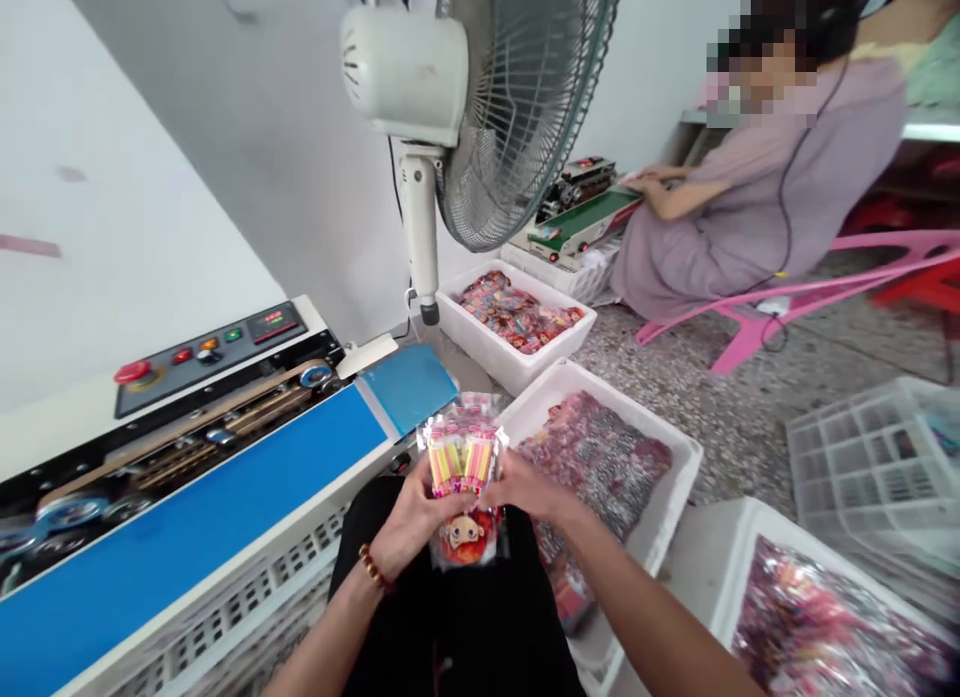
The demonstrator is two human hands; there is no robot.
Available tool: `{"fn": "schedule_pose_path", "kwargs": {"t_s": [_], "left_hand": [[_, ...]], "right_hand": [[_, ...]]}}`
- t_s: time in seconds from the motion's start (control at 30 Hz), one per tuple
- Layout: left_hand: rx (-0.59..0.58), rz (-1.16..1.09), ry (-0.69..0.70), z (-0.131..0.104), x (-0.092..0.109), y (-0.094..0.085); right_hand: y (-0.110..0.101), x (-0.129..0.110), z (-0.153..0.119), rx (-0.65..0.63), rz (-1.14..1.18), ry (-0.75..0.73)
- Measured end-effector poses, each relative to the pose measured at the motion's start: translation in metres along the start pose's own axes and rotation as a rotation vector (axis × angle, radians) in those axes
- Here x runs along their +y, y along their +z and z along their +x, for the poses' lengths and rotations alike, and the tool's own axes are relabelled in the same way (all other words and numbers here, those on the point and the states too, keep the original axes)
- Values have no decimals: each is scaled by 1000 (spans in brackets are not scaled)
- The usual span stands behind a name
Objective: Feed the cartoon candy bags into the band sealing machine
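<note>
- The left hand (417,515) grips the near left edge of a clear plastic packet (465,462), its thumb across the front.
- The right hand (521,485) grips the same packet from the other side, the two thumbs close together.
- The packet is held above the person's black trousers (495,632); it shows yellow and pink strips and a cartoon face on red.
- A beaded bracelet (374,569) circles the left wrist.
- To the left stands a machine with a blue belt (225,502) and a control panel (214,355) bearing a red button (133,372).
- Just beside the right forearm, a white tub (679,452) holds a heap of what look like similar packets, though glare blurs them.
- Another white tub (480,349) of packets sits beyond, below a fan (405,72).
- A co-worker in a mauve dress (817,192) sits on a pink chair (739,352) near a machine with a green belt (589,220).
</note>
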State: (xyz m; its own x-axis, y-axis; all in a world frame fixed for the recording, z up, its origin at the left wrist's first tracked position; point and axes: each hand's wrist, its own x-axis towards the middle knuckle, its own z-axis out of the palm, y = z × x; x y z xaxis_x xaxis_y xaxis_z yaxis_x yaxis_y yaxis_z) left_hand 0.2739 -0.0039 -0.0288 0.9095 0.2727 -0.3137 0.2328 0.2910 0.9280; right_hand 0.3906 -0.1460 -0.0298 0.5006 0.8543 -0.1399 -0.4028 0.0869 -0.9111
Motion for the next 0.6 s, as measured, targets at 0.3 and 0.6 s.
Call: {"fn": "schedule_pose_path", "kwargs": {"t_s": [0.3,0.6], "left_hand": [[-85,84,203,3,6,-33],[403,310,364,22,0,-33]], "right_hand": [[39,2,28,102,103,-49],[54,-2,59,280,111,-118]]}}
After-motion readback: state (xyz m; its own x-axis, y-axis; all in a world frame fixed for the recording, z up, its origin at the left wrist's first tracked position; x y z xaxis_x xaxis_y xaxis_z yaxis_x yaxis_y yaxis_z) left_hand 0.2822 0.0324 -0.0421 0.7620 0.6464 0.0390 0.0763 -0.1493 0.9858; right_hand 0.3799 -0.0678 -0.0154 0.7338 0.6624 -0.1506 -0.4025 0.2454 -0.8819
